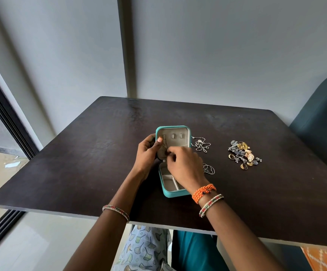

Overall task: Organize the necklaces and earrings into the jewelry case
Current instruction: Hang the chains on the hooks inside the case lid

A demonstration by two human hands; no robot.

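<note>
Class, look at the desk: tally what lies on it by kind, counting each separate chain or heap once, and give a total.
Turquoise jewelry case, open: 1
Silver chain necklaces loose on the table: 2 (far chain, near chain)
Heap of small gold and silver pieces: 1
Total: 4
The pieces in the heap are too small to count.

Soft daylight, probably from the window at left; dull sheen on the table (237,133); wide-angle bending at the edges.
</note>
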